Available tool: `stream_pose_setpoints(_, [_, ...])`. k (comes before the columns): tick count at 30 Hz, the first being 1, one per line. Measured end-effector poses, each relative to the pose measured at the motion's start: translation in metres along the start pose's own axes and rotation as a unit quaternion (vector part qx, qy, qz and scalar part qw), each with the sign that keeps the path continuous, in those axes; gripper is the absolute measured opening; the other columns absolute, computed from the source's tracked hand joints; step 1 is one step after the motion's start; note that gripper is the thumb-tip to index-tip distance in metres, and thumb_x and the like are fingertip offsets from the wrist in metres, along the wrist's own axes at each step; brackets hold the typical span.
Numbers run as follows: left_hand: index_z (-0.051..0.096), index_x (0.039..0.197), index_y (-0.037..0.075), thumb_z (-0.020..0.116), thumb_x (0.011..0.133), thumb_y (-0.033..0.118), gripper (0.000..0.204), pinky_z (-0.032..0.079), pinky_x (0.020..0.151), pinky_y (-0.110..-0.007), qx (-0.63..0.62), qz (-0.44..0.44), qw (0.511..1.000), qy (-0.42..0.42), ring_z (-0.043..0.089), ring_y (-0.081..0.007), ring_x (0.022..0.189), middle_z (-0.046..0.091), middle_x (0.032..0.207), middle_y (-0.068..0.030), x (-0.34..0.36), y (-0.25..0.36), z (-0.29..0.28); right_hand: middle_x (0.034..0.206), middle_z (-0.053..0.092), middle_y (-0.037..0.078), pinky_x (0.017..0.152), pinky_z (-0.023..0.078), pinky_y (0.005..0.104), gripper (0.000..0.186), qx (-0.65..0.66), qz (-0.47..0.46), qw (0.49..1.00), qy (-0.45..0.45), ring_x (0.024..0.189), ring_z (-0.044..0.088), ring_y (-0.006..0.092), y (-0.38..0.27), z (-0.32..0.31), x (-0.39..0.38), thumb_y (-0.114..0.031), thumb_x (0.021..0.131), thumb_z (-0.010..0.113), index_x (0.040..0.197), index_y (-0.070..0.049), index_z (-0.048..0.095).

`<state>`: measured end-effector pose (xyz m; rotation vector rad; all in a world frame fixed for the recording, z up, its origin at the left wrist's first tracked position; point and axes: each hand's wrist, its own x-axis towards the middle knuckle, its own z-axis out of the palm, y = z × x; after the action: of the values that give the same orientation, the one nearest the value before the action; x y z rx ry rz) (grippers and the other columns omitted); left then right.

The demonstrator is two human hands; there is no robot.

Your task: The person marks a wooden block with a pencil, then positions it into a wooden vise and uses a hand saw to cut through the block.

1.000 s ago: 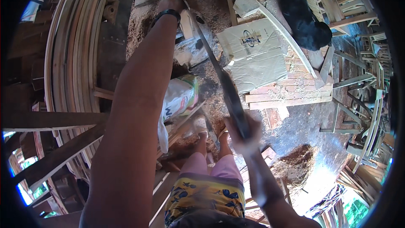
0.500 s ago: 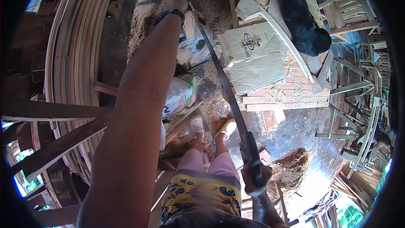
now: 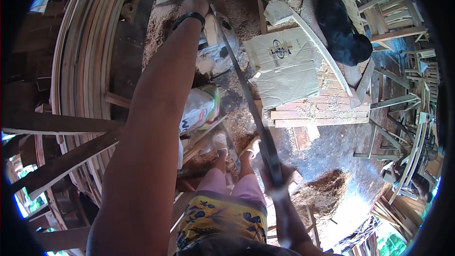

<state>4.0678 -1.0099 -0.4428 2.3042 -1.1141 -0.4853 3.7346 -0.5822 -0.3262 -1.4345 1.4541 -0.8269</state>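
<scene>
Right hand point(image 3: 277, 178): blurred, it was closed around the near end of a long, dark, narrow-bladed tool point(image 3: 256, 109).
Tool: it was slanted away, up and leftward.
Tan, flattened cardboard sheet point(image 3: 286, 79): laid right of the tool.
Pale, narrow wooden piece point(image 3: 211, 30): seen just left of the tool's far end.
Left hand point(image 3: 195, 5): held near the wooden piece, fingers hidden; its grip could not be told.

Lighting: daylight, uneven; we record white glare on the floor point(image 3: 356, 203) at lower right and small bright patches along the left rim. Shade: deep at far left, beyond the stacked boards point(image 3: 85, 57). Focus: cardboard point(image 3: 289, 87) fairly clear; right hand point(image 3: 276, 178) and near end of the handsaw point(image 3: 250, 97) blurred. Distortion: fisheye; we find boards bowed, corners black.
</scene>
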Motion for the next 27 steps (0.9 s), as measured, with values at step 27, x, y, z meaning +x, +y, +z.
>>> stream_pose_setpoints(27, [0.078, 0.099, 0.008, 0.05, 0.093, 0.026, 0.034, 0.053, 0.093, -0.046, 0.191, 0.214, 0.958, -0.028, 0.068, -0.038, 0.104, 0.072, 0.109, -0.0194, -0.007, -0.001, -0.01, 0.065, 0.062, 0.002, 0.051, 0.045, 0.0281, 0.014, 0.039, 0.066, 0.997, 0.029, 0.056, 0.059, 0.0123, 0.008, 0.052, 0.097, -0.015, 0.086, 0.072, 0.086, -0.003, 0.066])
